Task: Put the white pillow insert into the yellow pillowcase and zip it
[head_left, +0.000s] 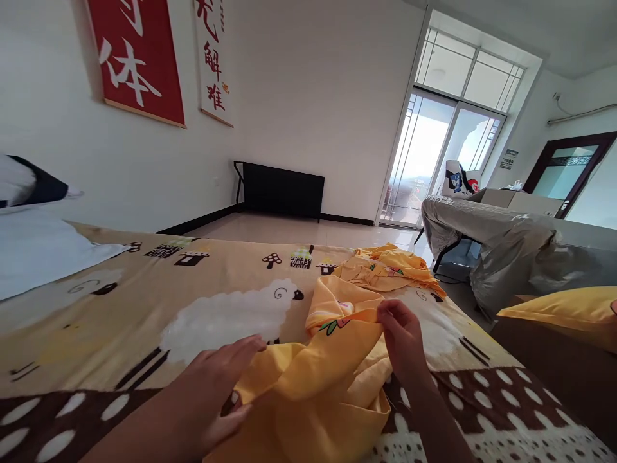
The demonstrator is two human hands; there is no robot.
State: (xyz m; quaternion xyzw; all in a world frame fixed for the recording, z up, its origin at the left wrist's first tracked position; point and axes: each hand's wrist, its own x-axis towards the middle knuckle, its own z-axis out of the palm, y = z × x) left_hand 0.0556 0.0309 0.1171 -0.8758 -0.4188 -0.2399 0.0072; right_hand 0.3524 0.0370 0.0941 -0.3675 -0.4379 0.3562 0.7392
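Observation:
A yellow cloth [332, 360] with a carrot print lies bunched in front of me on a beige sheep-patterned blanket [231, 276]. My right hand [400, 334] is closed, pinching the upper edge of the cloth between thumb and fingers. At the cloth's left end, my left hand [216, 386] grips the edge, thumb below and fingers above. Between my hands the edge is lifted and folds over. More of the yellow-orange fabric [395, 267] lies crumpled beyond my right hand; whether it is one piece with what I hold, I cannot tell.
At the left lies a white cloth [43, 251]. A yellow pillow-like item [569, 315] rests on a brown surface at the right. Behind it stands a plastic-covered table [506, 231] with boxes. A black folded panel [282, 190] leans by the far wall.

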